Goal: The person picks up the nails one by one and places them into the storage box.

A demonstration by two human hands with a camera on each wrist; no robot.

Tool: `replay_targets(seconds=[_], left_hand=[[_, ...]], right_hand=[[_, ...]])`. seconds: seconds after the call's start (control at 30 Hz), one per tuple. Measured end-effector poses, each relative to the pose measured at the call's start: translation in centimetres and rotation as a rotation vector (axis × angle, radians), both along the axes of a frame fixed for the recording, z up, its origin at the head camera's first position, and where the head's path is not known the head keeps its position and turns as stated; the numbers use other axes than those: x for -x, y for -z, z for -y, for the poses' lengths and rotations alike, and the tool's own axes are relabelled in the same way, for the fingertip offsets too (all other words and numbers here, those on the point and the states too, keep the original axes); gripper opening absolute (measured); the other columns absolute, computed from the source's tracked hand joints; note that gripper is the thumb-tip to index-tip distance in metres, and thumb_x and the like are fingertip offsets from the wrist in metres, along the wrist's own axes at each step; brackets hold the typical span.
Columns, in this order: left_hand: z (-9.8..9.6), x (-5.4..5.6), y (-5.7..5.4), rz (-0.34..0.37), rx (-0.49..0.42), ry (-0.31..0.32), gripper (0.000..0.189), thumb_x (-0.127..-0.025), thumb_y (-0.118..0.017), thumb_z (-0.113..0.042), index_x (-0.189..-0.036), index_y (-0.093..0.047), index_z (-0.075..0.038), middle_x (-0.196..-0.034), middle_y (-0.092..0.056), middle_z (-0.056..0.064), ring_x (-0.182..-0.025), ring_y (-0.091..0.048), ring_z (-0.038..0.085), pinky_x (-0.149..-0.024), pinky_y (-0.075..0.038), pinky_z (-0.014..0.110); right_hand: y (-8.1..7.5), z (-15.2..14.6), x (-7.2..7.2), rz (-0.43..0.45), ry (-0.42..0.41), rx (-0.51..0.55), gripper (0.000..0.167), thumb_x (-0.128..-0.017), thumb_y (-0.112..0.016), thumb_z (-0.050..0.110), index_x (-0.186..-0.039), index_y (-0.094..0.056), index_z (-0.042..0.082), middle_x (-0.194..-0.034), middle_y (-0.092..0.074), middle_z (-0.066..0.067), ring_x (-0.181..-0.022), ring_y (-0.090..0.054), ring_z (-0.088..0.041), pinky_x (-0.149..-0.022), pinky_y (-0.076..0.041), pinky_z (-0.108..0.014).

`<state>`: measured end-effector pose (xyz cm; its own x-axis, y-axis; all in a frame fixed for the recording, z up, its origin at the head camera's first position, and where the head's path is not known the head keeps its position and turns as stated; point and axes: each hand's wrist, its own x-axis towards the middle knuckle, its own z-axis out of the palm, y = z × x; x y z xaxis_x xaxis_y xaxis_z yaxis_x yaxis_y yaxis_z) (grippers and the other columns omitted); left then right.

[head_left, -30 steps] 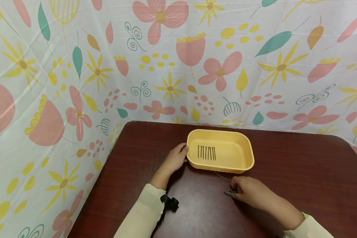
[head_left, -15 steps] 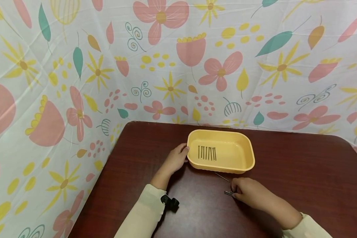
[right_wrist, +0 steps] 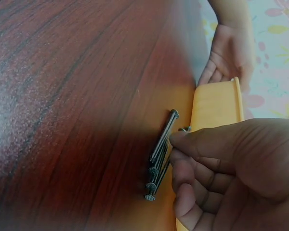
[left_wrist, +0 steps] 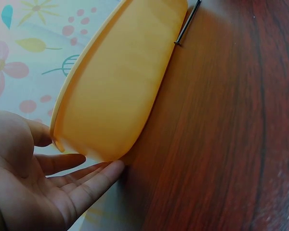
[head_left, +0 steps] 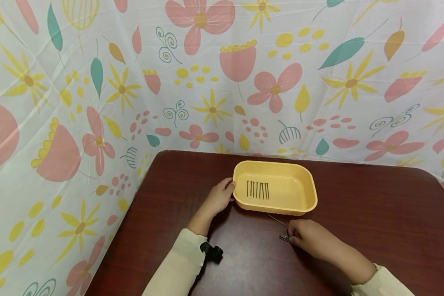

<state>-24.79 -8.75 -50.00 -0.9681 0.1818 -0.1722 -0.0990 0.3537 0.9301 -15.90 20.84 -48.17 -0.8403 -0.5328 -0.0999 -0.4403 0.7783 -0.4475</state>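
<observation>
My left hand holds the left end of a yellow plastic tray, its thumb at the rim and other fingers against the outer wall. Several dark nails lie side by side in the tray's left half. In front of the tray my right hand has its fingers curled, thumb and index finger pinching at a small bunch of nails. Their heads point different ways, and the fingertips cover part of them. A single nail slants between the tray's front wall and the right fingers; its head shows beside the tray base.
The tray stands on a dark red-brown wooden table. A floral cloth hangs behind the table and along its left side. A black wrist device sits at the left sleeve.
The right fingers have shifted slightly at the bunch of nails, and the nails' visible ends now lie a little differently. The left hand and the tray stay in place.
</observation>
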Motion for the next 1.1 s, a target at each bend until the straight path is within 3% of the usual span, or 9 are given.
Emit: replay_targets(seconds=[0.2, 0.43, 0.57, 0.83, 1.1], left_hand=[[0.0, 0.0, 0.0, 0.002, 0.008, 0.0, 0.05, -0.11, -0.038, -0.035, -0.152, -0.045, -0.009, -0.141, -0.06, 0.016, -0.108, -0.071, 0.027, -0.09, -0.062, 0.037], [0.1, 0.0, 0.0, 0.002, 0.004, 0.004, 0.05, -0.11, -0.038, -0.036, -0.152, -0.045, -0.01, -0.141, -0.06, 0.015, -0.109, -0.07, 0.027, -0.09, -0.062, 0.038], [0.1, 0.0, 0.0, 0.001, 0.002, 0.006, 0.049, -0.11, -0.038, -0.036, -0.152, -0.046, -0.011, -0.141, -0.061, 0.014, -0.11, -0.07, 0.026, -0.09, -0.062, 0.038], [0.1, 0.0, 0.2, -0.001, -0.002, 0.001, 0.048, -0.11, -0.039, -0.036, -0.15, -0.048, -0.012, -0.14, -0.061, 0.014, -0.114, -0.068, 0.026, -0.091, -0.062, 0.037], [0.0, 0.1, 0.2, 0.001, 0.008, -0.001, 0.048, -0.11, -0.038, -0.036, -0.151, -0.048, -0.012, -0.14, -0.061, 0.014, -0.111, -0.069, 0.025, -0.09, -0.062, 0.037]], right_hand=[[-0.9, -0.1, 0.2, -0.017, 0.026, 0.028, 0.018, -0.088, -0.075, 0.011, -0.082, -0.061, 0.021, -0.068, -0.052, 0.015, -0.063, -0.043, 0.004, -0.056, -0.039, -0.019], [-3.4, 0.2, 0.6, 0.075, 0.06, 0.117, 0.013, -0.094, -0.07, 0.013, -0.086, -0.061, 0.018, -0.07, -0.056, 0.012, -0.062, -0.046, 0.002, -0.056, -0.042, -0.019], [-4.7, 0.4, 1.2, 0.068, 0.089, 0.162, 0.01, -0.096, -0.068, 0.017, -0.088, -0.063, 0.019, -0.072, -0.057, 0.011, -0.064, -0.048, 0.001, -0.057, -0.043, -0.019], [-6.6, 0.8, 3.4, 0.122, 0.16, 0.258, 0.013, -0.1, -0.065, 0.024, -0.094, -0.065, 0.012, -0.074, -0.06, 0.001, -0.063, -0.051, -0.006, -0.055, -0.044, -0.022], [-6.7, 1.3, 6.3, 0.189, 0.216, 0.299, 0.021, -0.103, -0.06, 0.028, -0.096, -0.064, 0.008, -0.081, -0.061, -0.007, -0.068, -0.056, -0.018, -0.052, -0.045, -0.028]])
